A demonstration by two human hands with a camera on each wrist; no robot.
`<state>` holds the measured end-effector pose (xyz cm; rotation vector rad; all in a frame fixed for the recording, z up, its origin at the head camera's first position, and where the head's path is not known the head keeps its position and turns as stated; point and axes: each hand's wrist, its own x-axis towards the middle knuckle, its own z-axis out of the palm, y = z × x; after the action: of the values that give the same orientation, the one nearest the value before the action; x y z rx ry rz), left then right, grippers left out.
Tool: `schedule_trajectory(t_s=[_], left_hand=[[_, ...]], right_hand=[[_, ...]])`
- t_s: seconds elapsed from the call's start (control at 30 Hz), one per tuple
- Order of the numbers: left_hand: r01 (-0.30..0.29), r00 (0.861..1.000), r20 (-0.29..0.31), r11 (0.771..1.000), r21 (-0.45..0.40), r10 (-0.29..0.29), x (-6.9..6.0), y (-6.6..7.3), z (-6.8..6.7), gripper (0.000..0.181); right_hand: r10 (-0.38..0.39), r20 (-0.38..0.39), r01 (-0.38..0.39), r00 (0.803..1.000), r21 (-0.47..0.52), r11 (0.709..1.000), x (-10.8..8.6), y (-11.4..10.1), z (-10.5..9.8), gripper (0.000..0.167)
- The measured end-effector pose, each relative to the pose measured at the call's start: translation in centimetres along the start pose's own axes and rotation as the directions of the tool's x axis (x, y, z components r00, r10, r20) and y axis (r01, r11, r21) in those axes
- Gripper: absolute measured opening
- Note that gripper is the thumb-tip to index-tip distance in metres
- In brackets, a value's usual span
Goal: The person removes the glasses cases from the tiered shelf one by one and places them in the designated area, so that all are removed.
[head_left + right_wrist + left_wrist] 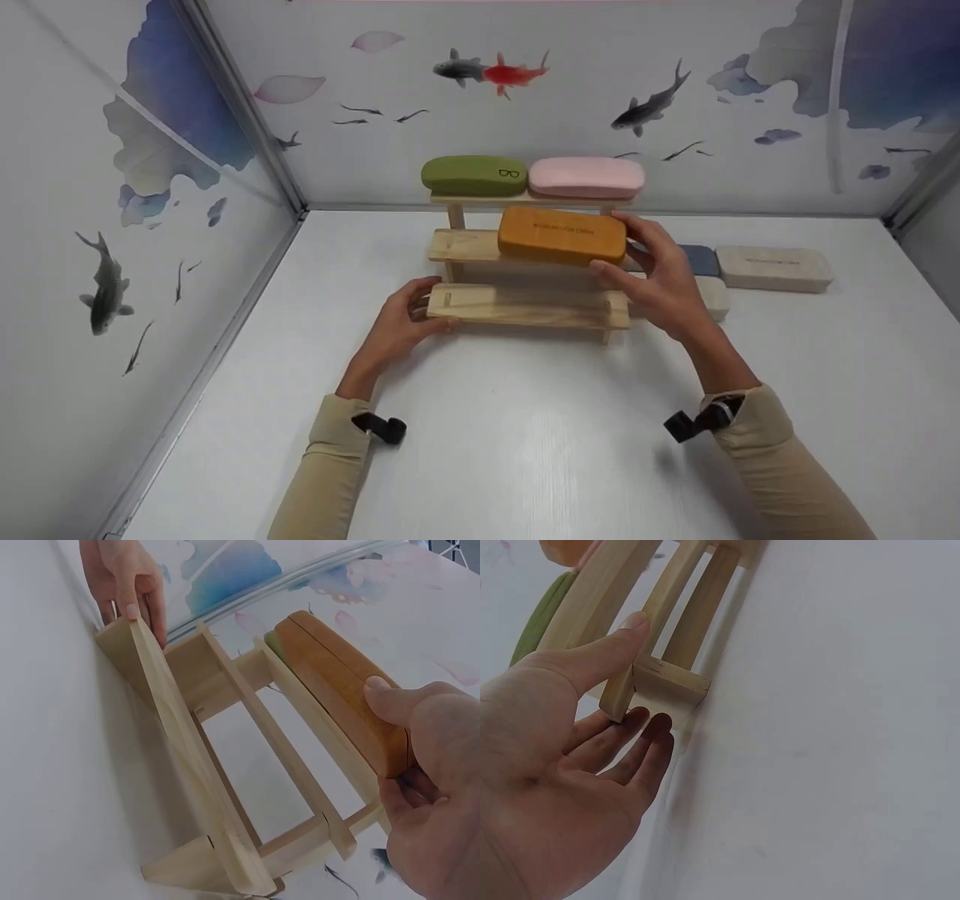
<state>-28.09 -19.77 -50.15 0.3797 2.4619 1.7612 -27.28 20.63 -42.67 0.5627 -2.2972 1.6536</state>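
My right hand [667, 289] holds an orange glasses case [562, 238] by its right end, thumb in front. The case is in front of the middle shelf of a three-tier wooden rack [525, 306]; whether it touches that shelf I cannot tell. At the rack's lower left end is my left hand [391, 328], its thumb on the front of the bottom shelf. In the left wrist view the thumb [604, 656] and curled fingers grip that shelf end. A green glasses case [472, 177] and a pink glasses case [586, 178] lie side by side on the top shelf.
Right of the rack, on the white table [525, 435], lie a beige glasses case [776, 270], a blue one [700, 259] and a cream one [714, 298], the latter two partly hidden by my right hand. Printed walls [525, 127] border the table at the back and left.
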Motion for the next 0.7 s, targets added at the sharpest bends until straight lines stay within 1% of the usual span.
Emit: schedule_trajectory(t_s=[0.23,0.4,0.5,0.7], left_hand=[[-0.012,1.000,0.008,1.000,-0.002,0.012,0.0,-0.1,-0.1,0.082],[-0.017,1.000,0.004,1.000,0.003,0.017,-0.1,-0.2,-0.2,0.082],[-0.020,1.000,0.002,1.000,0.009,0.020,-0.1,-0.2,-0.2,0.082],[-0.016,1.000,0.012,1.000,0.010,0.016,0.0,-0.1,-0.1,0.082]], right_hand=[[0.004,0.013,-0.004,1.000,0.002,1.000,-0.7,1.0,-1.9,0.071],[-0.003,0.016,0.002,1.000,0.035,0.999,-1.2,1.6,-3.0,0.069],[0.003,0.012,-0.004,1.000,0.047,0.999,-1.5,1.8,-3.5,0.069],[0.034,-0.004,-0.033,0.999,0.039,0.999,-2.0,2.0,-4.6,0.070]])
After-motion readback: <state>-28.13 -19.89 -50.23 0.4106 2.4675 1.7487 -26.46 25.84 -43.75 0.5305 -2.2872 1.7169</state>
